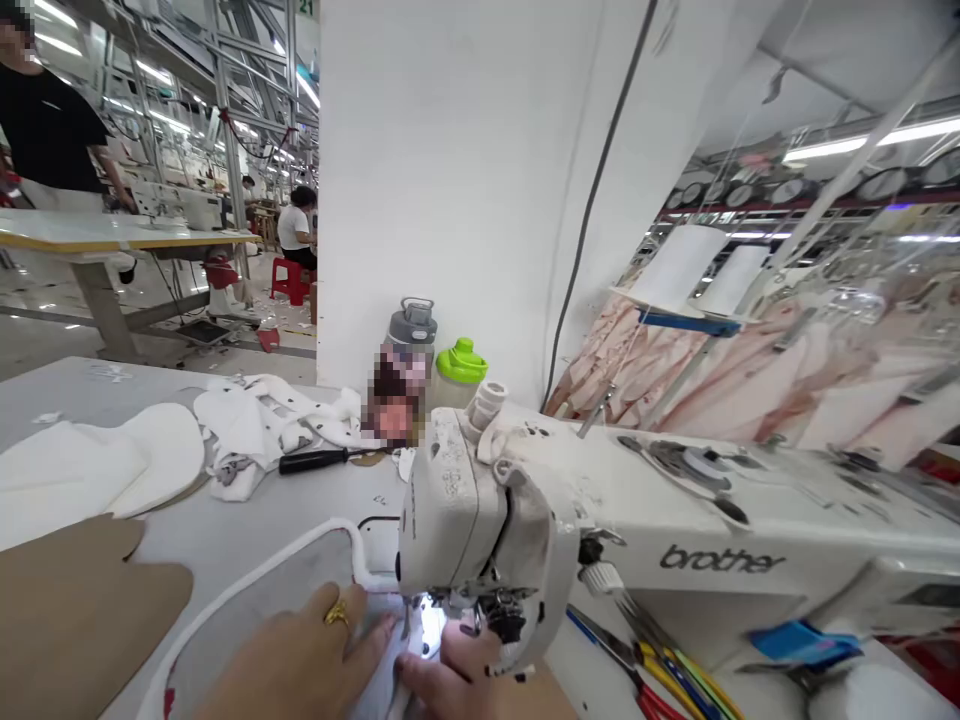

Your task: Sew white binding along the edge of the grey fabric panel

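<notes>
Grey table (225, 540) carries the sewing machine (675, 520), white pillar (450, 180) behind.

- Left hand (300, 660): the bottom edge is cutting off wrist and forearm.
- Right hand (450, 682): the sewing machine head (480, 520) is covering its upper part, and the bottom edge is cropping the rest.
- Needle zone: lamp glare is washing it out.
- Bottle (411, 325): a pixelated patch is masking its front.
- Coloured tool handles (675, 680): they are running out of frame, tool type not resolving.
</notes>
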Motion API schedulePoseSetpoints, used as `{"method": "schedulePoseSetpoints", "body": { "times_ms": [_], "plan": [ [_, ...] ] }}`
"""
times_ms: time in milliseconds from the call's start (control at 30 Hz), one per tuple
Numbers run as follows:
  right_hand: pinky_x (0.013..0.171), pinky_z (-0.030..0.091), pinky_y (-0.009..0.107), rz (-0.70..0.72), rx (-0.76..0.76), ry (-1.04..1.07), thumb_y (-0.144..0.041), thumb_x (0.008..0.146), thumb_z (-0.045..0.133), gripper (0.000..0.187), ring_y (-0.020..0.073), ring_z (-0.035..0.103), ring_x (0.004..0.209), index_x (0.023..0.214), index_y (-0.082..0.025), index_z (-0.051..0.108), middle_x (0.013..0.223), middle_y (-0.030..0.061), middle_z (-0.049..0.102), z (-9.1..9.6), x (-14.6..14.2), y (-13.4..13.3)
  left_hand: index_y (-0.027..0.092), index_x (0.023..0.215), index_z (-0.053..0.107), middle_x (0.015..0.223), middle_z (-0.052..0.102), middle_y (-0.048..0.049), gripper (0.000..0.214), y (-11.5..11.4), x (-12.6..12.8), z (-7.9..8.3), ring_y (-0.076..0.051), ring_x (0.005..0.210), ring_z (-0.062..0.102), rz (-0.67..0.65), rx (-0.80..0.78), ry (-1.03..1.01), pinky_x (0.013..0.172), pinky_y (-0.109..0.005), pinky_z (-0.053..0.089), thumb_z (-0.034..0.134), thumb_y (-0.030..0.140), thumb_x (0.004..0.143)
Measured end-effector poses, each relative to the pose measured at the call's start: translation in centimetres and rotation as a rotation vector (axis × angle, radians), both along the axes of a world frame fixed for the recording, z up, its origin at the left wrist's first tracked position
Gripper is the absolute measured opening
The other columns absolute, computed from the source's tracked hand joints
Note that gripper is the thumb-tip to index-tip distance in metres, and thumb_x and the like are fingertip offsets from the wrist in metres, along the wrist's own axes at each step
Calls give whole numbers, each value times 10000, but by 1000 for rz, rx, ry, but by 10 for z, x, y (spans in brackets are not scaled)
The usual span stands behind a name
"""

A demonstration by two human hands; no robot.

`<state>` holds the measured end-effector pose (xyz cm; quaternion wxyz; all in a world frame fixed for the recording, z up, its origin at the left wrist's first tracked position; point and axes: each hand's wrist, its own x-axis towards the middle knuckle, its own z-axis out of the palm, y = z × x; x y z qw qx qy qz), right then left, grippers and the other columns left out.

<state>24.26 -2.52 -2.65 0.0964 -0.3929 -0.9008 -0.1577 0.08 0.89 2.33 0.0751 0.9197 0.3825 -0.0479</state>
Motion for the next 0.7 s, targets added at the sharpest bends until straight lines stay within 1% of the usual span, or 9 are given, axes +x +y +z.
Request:
{"method": "schedulePoseSetpoints", "body": {
  "times_ms": [67,133,200,300,400,467,533,600,700],
  "plan": [
    [542,491,246,-5,35,47,-451,982,514,235,208,663,655,1130,-289,600,779,18,667,0,0,1,303,1347,593,1328,620,-147,596,2,-7,10,-314,1008,644,-42,-36,-26,769,-393,542,595,180,764],
    [544,493,253,-4,48,69,-472,970,527,258,212,662,646,1137,-292,607,760,17,667,4,-2,1,321,1317,611,1371,602,-131,620,4,-11,20,-325,1063,634,-98,-64,-47,843,-419,535,624,157,720],
    [551,494,246,8,-18,76,-446,959,554,245,200,649,632,1123,-281,628,726,5,653,14,-5,-1,299,1325,607,1452,543,-146,650,6,-9,30,-378,1170,589,-142,-108,7,905,-493,519,635,138,696],
    [692,521,252,12,-176,126,-353,954,561,199,181,648,697,1096,-259,664,778,6,661,35,-9,-4,268,1398,546,1557,417,-144,658,7,3,47,-421,1327,469,-130,-210,167,1001,-595,454,623,138,758],
    [780,524,261,15,-241,208,-312,965,533,183,173,650,725,1055,-246,678,830,18,675,47,-10,-5,247,1415,531,1545,429,-156,630,4,13,60,-428,1340,462,-71,-256,192,1024,-619,437,632,137,803],
    [783,528,253,30,-247,254,-310,971,524,187,177,662,760,1051,-239,677,847,28,683,48,-9,-5,232,1402,548,1529,446,-172,614,1,15,64,-442,1326,477,-61,-260,163,1010,-635,448,647,136,804],
    [800,528,248,49,-215,294,-305,987,508,200,178,668,794,1063,-226,676,861,37,691,47,-8,-4,236,1404,545,1534,440,-163,605,-1,15,65,-433,1322,485,-54,-280,165,1011,-636,451,640,138,814],
    [817,529,261,56,-162,333,-296,993,499,215,184,668,810,1080,-212,676,879,49,698,45,-8,-4,243,1420,524,1546,427,-147,614,-2,15,65,-410,1325,488,-38,-297,192,1022,-618,452,626,135,824],
    [788,540,288,29,-149,331,-283,967,523,210,197,671,786,1095,-219,677,874,45,703,44,-7,-5,237,1433,508,1544,424,-161,606,-1,16,61,-418,1311,498,-31,-258,191,1000,-627,465,614,151,842]
  ]
}}
